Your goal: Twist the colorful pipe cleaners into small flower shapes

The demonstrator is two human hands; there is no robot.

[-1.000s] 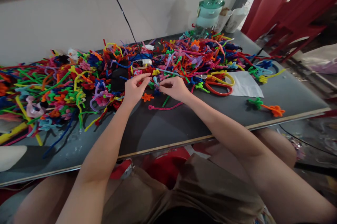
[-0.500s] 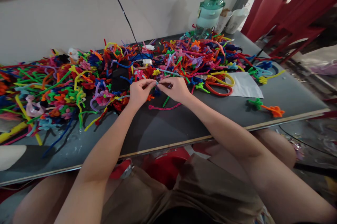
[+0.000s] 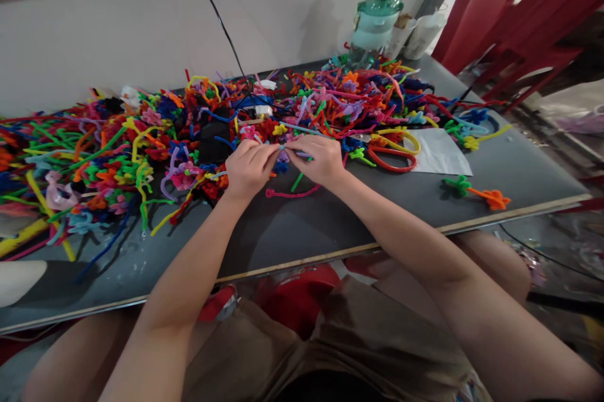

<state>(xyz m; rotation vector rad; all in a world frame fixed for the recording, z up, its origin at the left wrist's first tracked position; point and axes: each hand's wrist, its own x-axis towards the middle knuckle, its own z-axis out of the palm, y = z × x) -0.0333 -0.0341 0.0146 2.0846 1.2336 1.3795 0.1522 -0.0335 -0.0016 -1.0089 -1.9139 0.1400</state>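
Both my hands meet over the front edge of a heap of colourful pipe cleaners (image 3: 113, 156). Fingertips of my left hand (image 3: 251, 167) are pinched on a small light blue pipe cleaner (image 3: 282, 147). From the other side my right hand (image 3: 319, 160) pinches the same piece, its fingers curled. A pale bluish-purple stem (image 3: 302, 155) shows under the right fingers; whether it belongs to that piece I cannot tell. Below the hands, a pink pipe cleaner (image 3: 292, 194) with a curled end lies on the grey table (image 3: 302, 232). Much of the held piece is hidden by the fingers.
Right of my hands lie scissors (image 3: 391, 166) with red and yellow handles, a white plastic bag (image 3: 438, 151) and an orange-and-green pipe cleaner flower (image 3: 495, 199). A green-lidded bottle (image 3: 375, 24) and paper cups (image 3: 425, 37) stand at the back. A black cable (image 3: 217, 12) hangs down to the heap.
My left hand has rolled over slightly, its fingers more curled. My right fingers have closed in further, and a pale bluish-purple stem now shows beneath them. The table's things stay put.
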